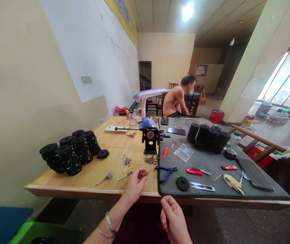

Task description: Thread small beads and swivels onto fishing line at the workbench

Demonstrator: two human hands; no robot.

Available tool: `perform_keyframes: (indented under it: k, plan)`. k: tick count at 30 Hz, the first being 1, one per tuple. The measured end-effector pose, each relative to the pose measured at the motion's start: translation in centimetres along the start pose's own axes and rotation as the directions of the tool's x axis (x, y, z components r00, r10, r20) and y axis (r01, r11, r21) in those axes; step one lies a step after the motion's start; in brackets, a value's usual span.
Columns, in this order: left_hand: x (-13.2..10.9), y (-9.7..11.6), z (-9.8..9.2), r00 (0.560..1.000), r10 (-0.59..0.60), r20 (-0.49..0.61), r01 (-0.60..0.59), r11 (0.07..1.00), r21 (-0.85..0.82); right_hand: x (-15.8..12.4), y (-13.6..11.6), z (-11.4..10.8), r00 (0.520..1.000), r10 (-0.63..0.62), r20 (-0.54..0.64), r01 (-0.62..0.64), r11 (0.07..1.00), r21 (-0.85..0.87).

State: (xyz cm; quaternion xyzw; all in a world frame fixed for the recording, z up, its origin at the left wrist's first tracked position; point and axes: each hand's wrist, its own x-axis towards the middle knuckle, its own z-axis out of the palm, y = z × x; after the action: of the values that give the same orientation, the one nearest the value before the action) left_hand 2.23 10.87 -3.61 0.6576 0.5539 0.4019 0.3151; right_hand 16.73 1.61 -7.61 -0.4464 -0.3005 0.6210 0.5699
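Note:
My left hand (135, 184) rests on the wooden table (89, 176) near its front edge, fingers curled in a pinch on a small reddish bit I cannot make out. My right hand (172, 217) hangs below the table edge with fingers pressed together, as if pinching a fine thread that does not show. Just beyond the left hand lie a pile of coloured beads (127, 160) and a heap of small dark metal parts (150, 160). A black hand-crank winder (150, 137) stands behind them. Blue pliers (166, 171) lie on the grey mat (211, 162).
Stacks of black spools sit at the left (68, 152) and on the mat (208, 136). A red lighter (194, 172), snips (203, 186), a loose black spool (182, 183), an orange tool (165, 153) and a tablet (254, 174) lie on the mat. A person (176, 100) sits beyond the table.

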Motion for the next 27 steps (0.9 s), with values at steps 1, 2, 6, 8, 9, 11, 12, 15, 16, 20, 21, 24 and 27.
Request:
perform_keyframes:
  k: [1, 2, 6, 8, 9, 11, 12, 15, 16, 20, 21, 24, 27]
  plan:
    - [-0.9, 0.1, -0.2, 1.000, -0.021, 0.023, 0.022, 0.997, -0.069, -0.1, -0.1, 0.1, 1.000, -0.006, 0.001, 0.006, 1.000, -0.012]
    - [-1.8, 0.1, -0.3, 0.997, -0.055, 0.058, 0.063, 0.986, -0.155, -0.2, -0.2, 0.3, 1.000, -0.010, 0.007, 0.010, 1.000, -0.026]
    - [-5.5, 0.3, -0.2, 0.947, -0.236, 0.220, 0.318, 0.797, -0.514, -0.4, -0.5, 1.1, 0.999, -0.007, 0.036, 0.010, 0.995, -0.100]
    - [-6.8, 0.2, 0.0, 0.935, -0.265, 0.236, 0.353, 0.768, -0.535, -0.4, -0.4, 1.5, 0.999, 0.006, 0.039, 0.000, 0.989, -0.145]
    - [-7.3, 0.2, 0.2, 0.930, -0.272, 0.246, 0.364, 0.759, -0.539, -0.3, -0.3, 1.6, 0.999, 0.011, 0.040, -0.004, 0.986, -0.165]
    - [-8.0, 0.2, 0.5, 0.923, -0.278, 0.267, 0.383, 0.740, -0.552, -0.2, 0.1, 1.9, 0.999, 0.013, 0.049, -0.004, 0.981, -0.195]
    - [-8.3, 0.2, 0.6, 0.921, -0.280, 0.270, 0.387, 0.732, -0.560, -0.1, 0.2, 1.9, 0.998, 0.014, 0.056, -0.002, 0.979, -0.204]
    - [-8.6, 0.4, 0.9, 0.925, -0.281, 0.255, 0.379, 0.732, -0.567, 0.2, 0.8, 2.0, 0.998, 0.007, 0.068, 0.009, 0.972, -0.233]
    - [-8.6, 0.4, 1.0, 0.927, -0.278, 0.251, 0.374, 0.736, -0.565, 0.3, 0.9, 2.0, 0.998, 0.003, 0.067, 0.013, 0.969, -0.246]
    - [-8.6, 0.3, 1.2, 0.933, -0.264, 0.244, 0.357, 0.759, -0.545, 0.4, 1.2, 1.8, 0.998, -0.018, 0.066, 0.036, 0.960, -0.278]
    - [-8.6, 0.2, 1.2, 0.936, -0.260, 0.238, 0.350, 0.768, -0.537, 0.4, 1.2, 1.7, 0.997, -0.027, 0.071, 0.046, 0.958, -0.282]
    - [-8.7, -0.1, 1.3, 0.950, -0.231, 0.208, 0.306, 0.811, -0.499, 0.3, 1.3, 1.6, 0.994, -0.064, 0.087, 0.088, 0.947, -0.310]
    - [-8.6, -0.3, 1.4, 0.963, -0.203, 0.178, 0.264, 0.846, -0.463, 0.1, 1.3, 1.4, 0.991, -0.090, 0.102, 0.121, 0.926, -0.357]
